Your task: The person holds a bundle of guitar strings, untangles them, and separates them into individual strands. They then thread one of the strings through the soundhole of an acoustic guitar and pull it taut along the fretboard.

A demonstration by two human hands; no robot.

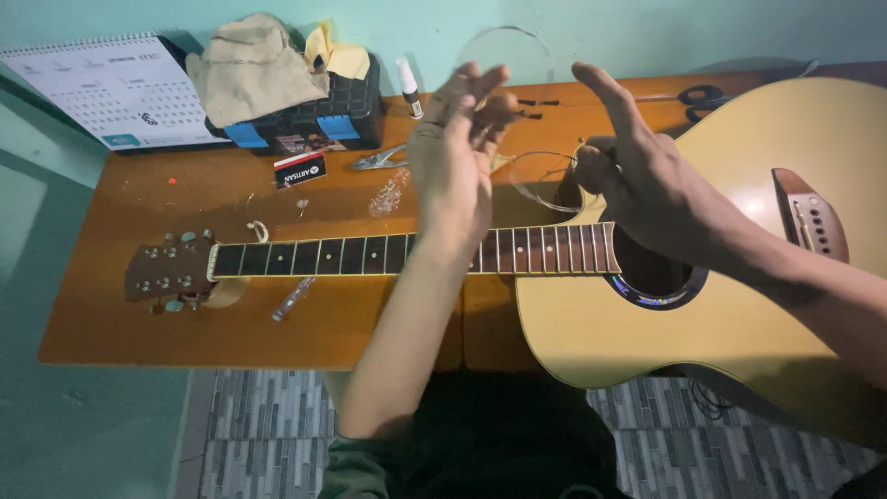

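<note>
The acoustic guitar (721,305) lies flat on the wooden tabletop (139,323), its headstock (171,270) pointing left. Above the neck, the left hand (453,166) pinches a coiled guitar string (540,180) in a closed grip. The right hand (647,180) also pinches the coil near the soundhole (651,273), forefinger extended. Scissors (698,95) lie beyond.

Pale yellow guitar (739,305), dark fretboard (370,255); orange-brown table (139,323); black toolbox (314,115) with blue latches; grey brick-patterned floor (268,434).
</note>
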